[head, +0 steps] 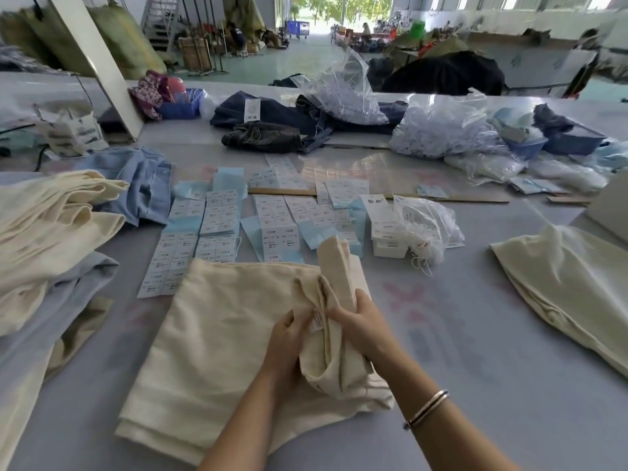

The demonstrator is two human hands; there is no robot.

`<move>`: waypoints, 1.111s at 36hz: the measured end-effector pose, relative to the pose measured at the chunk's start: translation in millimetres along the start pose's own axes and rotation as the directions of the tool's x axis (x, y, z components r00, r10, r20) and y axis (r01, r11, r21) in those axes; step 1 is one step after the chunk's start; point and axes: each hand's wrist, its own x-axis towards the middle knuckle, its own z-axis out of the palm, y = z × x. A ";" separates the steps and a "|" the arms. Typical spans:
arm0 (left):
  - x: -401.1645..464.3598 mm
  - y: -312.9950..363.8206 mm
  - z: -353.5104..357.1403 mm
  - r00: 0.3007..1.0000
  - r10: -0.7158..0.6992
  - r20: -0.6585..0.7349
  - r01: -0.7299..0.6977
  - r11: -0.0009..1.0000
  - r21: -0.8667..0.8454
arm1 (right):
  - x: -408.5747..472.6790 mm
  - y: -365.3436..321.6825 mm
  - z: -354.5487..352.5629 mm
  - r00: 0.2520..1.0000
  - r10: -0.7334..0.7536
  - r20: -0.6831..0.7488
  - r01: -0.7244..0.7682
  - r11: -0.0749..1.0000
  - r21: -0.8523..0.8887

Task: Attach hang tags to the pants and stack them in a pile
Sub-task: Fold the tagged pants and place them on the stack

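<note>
Step in hand: readying one pair for tagging. The cream pants (217, 334) lie folded on the grey surface (475, 368) right in front of the person, waistband end bunched up and lifted between both hands. The left hand (285, 334) grasps the fabric fold from the left, fingers curled on it. The right hand (360, 326) grasps the raised band from the right, thumb near a small sewn-in label (317, 319) that shows between the hands. No hang tag is on this pair yet, as far as can be seen.

Next move, by judgement: one hand must let go and reach forward for a hang tag from the small white stack (387, 232), and a string from the clear bag (424, 226) just beside it, while the other hand keeps the waistband exposed.

Room and edges: sticker sheets (210, 226) are spread just beyond the pants, some touching the far edge of the fabric, so a careless reach could drag them. A pile of cream and blue pants (51, 232) crowds the left side. Another cream pair (571, 294) lies well apart at right. Between it and the held pair the surface is bare, the best lane for moving or setting down. A wooden ruler (373, 195) lies across behind the sheets.
</note>
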 end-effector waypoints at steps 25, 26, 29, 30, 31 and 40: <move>-7.1 -7.9 -11.9 0.965 -0.055 0.255 0.093 0.986 -0.138 | 21.7 26.6 -49.7 0.953 0.191 0.236 -0.290 0.806 0.516; -6.8 -9.3 -12.0 0.965 -0.049 0.256 0.087 0.986 -0.140 | 23.1 26.8 -49.2 0.950 0.200 0.239 -0.298 0.805 0.512; -7.5 -13.6 -11.8 0.962 -0.035 0.271 0.074 0.988 -0.135 | 27.9 29.1 -51.1 0.939 0.214 0.269 -0.326 0.802 0.500; -7.6 -13.9 -11.5 0.961 -0.029 0.274 0.069 0.989 -0.135 | 28.9 30.6 -52.1 0.937 0.214 0.275 -0.328 0.807 0.491; -7.6 -13.3 -10.6 0.962 -0.020 0.271 0.058 0.989 -0.135 | 30.2 32.8 -52.7 0.936 0.213 0.279 -0.329 0.810 0.486; -10.7 -6.8 -7.5 0.980 -0.021 0.199 0.056 0.983 -0.173 | 26.9 43.7 -53.1 0.946 0.115 0.303 -0.274 0.782 0.560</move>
